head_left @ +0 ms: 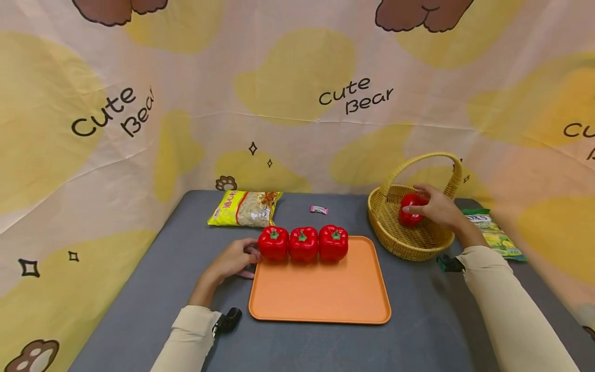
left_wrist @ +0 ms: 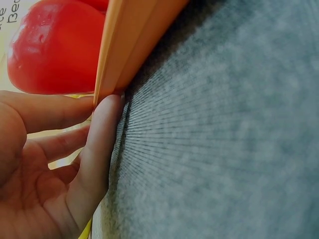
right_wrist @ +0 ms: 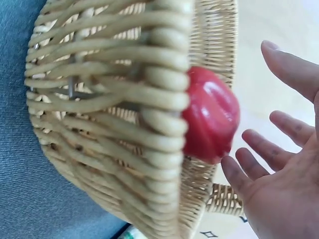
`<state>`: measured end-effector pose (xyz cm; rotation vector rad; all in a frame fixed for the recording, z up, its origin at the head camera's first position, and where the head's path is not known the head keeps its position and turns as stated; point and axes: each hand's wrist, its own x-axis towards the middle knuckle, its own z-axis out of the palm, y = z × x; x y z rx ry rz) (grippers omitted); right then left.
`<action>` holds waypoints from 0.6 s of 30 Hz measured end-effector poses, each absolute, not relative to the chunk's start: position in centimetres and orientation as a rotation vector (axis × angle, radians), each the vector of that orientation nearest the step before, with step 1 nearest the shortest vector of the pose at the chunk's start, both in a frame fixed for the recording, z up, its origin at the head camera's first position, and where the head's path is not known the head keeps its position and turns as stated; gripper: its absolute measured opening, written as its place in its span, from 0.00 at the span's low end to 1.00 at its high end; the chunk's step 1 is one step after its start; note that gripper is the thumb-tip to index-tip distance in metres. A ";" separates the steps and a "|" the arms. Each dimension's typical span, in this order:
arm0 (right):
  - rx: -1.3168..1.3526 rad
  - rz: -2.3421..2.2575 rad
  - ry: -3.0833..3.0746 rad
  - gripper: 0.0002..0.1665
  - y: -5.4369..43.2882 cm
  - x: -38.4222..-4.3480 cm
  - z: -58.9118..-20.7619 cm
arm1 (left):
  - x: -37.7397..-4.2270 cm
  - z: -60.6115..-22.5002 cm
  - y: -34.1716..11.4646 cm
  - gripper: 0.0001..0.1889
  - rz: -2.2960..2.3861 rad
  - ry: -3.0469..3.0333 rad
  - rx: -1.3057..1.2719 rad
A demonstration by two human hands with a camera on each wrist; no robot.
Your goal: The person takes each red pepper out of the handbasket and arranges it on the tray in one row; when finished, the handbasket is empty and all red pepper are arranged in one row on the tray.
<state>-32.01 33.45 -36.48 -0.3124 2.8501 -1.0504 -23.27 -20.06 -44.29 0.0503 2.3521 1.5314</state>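
My left hand (head_left: 234, 258) pinches the upper left rim of an orange tray (head_left: 321, 294) between thumb and finger. In the left wrist view, the thumb (left_wrist: 102, 134) lies along the outside of the tray wall. Three red bell peppers (head_left: 303, 244) with green stems stand in a row along the tray's far side. At the right, another red bell pepper (right_wrist: 209, 117) is inside a woven basket (head_left: 404, 250). Just over this pepper my right hand (head_left: 437, 206) reaches in under the handle. The right wrist view has its fingers spread, with the little fingertip right by the pepper.
A yellow and clear food bag (head_left: 244, 208) lies behind the tray's left corner. A small pink packet (head_left: 319, 210) lies further back. Right of the basket is a green packet (head_left: 495, 232), partly behind the right arm. Printed cloth hangs behind the grey table (head_left: 297, 346).
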 end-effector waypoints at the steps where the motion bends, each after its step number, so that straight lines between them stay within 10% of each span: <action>1: -0.311 -1.034 2.856 0.55 33.6 -32.1 -36.7 | -23.3 -44.3 -20.0 0.28 1.534 2.350 0.052; 18: -0.281 -1.041 2.835 0.48 34.1 -31.7 -37.5 | -23.3 -44.2 -20.1 0.27 1.556 2.344 0.064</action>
